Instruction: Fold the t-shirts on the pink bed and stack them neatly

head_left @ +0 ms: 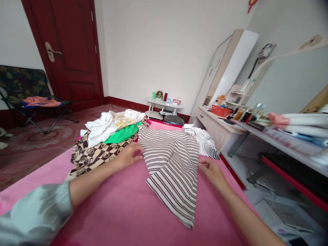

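A white garment with dark stripes (176,164) lies partly folded and wrinkled on the pink cover (123,205), one end pointing down toward me. At its left edge, my left hand (130,155) has its fingers curled together at the cloth. My right hand (208,168) is at the right edge, its fingertips bent against the fabric. Whether either hand pinches the cloth is hard to make out. Left of the striped garment are a brown checked cloth (94,155), a green cloth (123,134) and a white garment (110,124).
Black-and-white clothing (202,138) lies at the right edge of the cover. Farther right stand a dresser (217,124) with a red basket (220,110) and a cluttered shelf. A low white table (164,103) stands by the wall, and a folding chair (25,85) at left.
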`<state>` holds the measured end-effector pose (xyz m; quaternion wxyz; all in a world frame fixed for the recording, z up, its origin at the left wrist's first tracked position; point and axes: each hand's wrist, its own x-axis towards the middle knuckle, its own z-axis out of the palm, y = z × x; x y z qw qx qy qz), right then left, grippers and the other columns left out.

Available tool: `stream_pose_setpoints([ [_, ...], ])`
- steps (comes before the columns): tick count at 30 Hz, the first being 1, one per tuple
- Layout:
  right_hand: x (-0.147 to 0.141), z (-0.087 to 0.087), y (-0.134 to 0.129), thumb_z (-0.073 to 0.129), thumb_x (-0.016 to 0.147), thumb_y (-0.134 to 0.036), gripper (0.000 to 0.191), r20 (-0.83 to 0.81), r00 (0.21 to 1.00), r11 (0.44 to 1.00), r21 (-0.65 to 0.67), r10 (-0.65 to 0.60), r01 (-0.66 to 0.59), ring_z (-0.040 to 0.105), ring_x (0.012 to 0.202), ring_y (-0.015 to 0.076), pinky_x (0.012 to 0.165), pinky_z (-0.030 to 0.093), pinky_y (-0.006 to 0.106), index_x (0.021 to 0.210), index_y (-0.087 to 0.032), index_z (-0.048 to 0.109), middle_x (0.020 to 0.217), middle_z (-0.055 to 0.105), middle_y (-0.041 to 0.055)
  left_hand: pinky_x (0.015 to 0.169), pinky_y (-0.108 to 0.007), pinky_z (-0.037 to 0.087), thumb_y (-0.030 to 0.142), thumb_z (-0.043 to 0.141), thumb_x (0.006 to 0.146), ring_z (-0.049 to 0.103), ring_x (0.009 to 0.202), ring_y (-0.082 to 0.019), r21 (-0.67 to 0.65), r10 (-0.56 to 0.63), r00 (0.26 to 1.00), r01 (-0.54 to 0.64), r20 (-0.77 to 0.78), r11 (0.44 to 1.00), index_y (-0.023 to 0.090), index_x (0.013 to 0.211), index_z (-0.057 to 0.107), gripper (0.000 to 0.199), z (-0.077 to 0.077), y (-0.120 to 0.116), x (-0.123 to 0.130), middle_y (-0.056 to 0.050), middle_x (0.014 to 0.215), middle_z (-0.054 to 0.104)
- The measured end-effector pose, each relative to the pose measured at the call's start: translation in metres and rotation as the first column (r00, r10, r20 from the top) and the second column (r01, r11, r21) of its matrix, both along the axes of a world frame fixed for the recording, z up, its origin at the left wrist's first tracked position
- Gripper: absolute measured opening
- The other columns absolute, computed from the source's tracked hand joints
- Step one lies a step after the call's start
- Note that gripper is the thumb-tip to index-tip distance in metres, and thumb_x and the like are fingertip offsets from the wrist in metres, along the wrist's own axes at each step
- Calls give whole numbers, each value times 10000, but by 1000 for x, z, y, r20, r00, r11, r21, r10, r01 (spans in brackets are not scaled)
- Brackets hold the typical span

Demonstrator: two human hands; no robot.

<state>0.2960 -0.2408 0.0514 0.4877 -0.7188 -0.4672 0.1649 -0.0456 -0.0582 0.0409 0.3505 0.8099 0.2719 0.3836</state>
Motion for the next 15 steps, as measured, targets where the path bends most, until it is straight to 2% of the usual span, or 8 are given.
stream_pose_setpoints([
  [2, -9, -16, -21, 596, 715, -475, 296, -9, 997, 973, -216, 78, -78, 561, 505, 150, 517, 423, 259, 664, -183, 589, 573, 624, 5, 854, -306, 443, 176, 658, 694, 591, 912, -219, 76, -126, 967, 146, -223, 986, 236, 811, 715, 143, -10, -27, -12, -45, 931, 657],
  [4, -21, -24, -36, 547, 750, -545, 377, -3, 991, 906, -405, 133, -122, 499, 404, 127, 435, 352, 239, 604, -197, 533, 477, 568, -17, 828, -293, 450, 174, 610, 738, 596, 894, -204, 75, -177, 924, 214, -339, 974, 236, 848, 709, 161, -10, -51, -19, -42, 927, 655],
  [6, -37, -25, -44, 607, 714, -523, 361, 51, 982, 874, -467, 179, -135, 493, 413, 119, 430, 317, 229, 582, -199, 521, 471, 556, -28, 849, -288, 447, 167, 610, 733, 588, 940, -206, 66, -205, 907, 246, -368, 967, 242, 919, 701, 220, -8, -69, -19, -41, 982, 648],
  [8, -54, -23, -48, 690, 649, -420, 301, 111, 970, 894, -422, 217, -151, 493, 459, 115, 453, 305, 224, 547, -195, 518, 482, 544, -39, 927, -304, 420, 160, 628, 712, 557, 1048, -224, 65, -233, 903, 274, -360, 960, 261, 1089, 654, 391, -7, -83, -15, -46, 1124, 617],
  [10, -72, -14, -47, 708, 629, -348, 279, 33, 975, 929, -314, 218, -197, 508, 507, 122, 484, 332, 226, 517, -189, 507, 507, 546, -38, 1026, -342, 354, 197, 671, 690, 473, 1191, -252, 64, -248, 906, 286, -344, 956, 283, 1319, 487, 661, -9, -90, -7, -62, 1317, 508],
  [12, -86, 3, -45, 688, 673, -358, 233, -228, 955, 961, -152, 192, -230, 564, 575, 146, 549, 412, 246, 586, -183, 562, 587, 607, -17, 1080, -378, 295, 273, 724, 662, 376, 1290, -275, 30, -260, 907, 286, -332, 958, 285, 1453, 248, 923, -13, -93, 4, -86, 1451, 355],
  [14, -95, 27, -42, 676, 717, -378, 206, -504, 840, 977, 33, 199, -211, 623, 673, 175, 644, 483, 285, 745, -179, 633, 728, 677, 17, 1098, -402, 269, 343, 768, 613, 305, 1338, -293, -30, -284, 908, 289, -309, 957, 273, 1482, 83, 1108, -16, -93, 18, -104, 1510, 235],
  [15, -98, 39, -40, 686, 721, -372, 219, -591, 776, 975, 118, 220, -187, 642, 713, 184, 681, 502, 300, 824, -182, 649, 792, 695, 30, 1100, -415, 265, 372, 782, 587, 281, 1350, -303, -58, -295, 911, 291, -289, 955, 264, 1483, 36, 1170, -17, -93, 26, -111, 1523, 200],
])
